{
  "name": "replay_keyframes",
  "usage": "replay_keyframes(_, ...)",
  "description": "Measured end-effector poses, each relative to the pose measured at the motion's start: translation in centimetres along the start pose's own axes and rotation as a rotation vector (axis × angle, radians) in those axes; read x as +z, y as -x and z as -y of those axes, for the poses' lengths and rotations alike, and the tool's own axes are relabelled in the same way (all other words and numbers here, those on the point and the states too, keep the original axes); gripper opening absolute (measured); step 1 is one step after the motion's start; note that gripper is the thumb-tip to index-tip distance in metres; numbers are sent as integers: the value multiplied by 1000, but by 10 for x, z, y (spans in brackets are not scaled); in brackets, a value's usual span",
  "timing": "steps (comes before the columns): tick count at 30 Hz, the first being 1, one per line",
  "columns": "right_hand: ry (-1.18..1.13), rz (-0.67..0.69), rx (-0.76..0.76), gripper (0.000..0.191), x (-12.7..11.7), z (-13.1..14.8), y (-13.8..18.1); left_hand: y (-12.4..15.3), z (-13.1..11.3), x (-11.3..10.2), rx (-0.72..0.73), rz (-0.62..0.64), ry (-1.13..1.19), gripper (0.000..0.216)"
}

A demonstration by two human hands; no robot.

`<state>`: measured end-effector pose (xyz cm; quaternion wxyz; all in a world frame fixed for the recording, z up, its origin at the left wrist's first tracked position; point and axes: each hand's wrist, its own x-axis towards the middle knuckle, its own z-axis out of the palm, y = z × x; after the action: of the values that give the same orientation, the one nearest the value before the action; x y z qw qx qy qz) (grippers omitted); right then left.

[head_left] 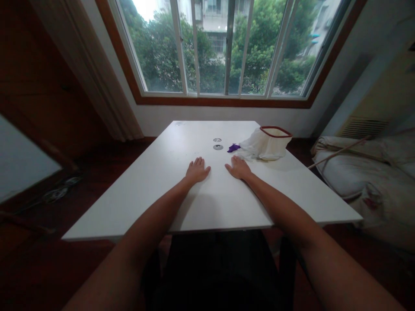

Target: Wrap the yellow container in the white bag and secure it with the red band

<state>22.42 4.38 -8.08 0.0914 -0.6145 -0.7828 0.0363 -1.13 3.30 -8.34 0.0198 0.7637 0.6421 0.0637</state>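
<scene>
Palm down on the white table lies my left hand, its fingers spread and nothing in it. My right hand rests flat on the same surface to the right, also holding nothing. Just beyond the right hand is a crumpled purple piece, which looks like thin plastic or cloth. Behind and right of that hand stands a small waste bin with a dark red rim and a pale plastic bag around it. Two round metallic discs, a nearer one and a farther one, lie ahead between the hands.
A wide window with a wooden frame is beyond the table. At right are covered, bulky bundles with a thin stick across them. A curtain hangs at left. The table's near edge is before my body.
</scene>
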Motion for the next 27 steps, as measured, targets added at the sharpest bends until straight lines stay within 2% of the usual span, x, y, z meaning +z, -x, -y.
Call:
replay_keyframes(17,-3,25,25,77,-2,0,0,-2,-1,1,-16,28,-3,75)
replay_keyframes(20,-8,-5,21,75,-2,2,3,0,-2,-1,-18,-10,56,73)
replay_keyframes(22,-33,-35,-23,68,-4,3,5,2,-1,-5,-5,-92,140,62)
replay_keyframes(24,-106,-51,-145,55,-12,1,7,4,2,-10,4,-170,207,54)
replay_keyframes(26,-230,-120,-267,42,-27,-5,6,4,7,-16,-3,-226,317,63)
replay_keyframes(27,-294,-197,-290,40,-37,-11,6,4,10,-18,-6,-242,401,69)
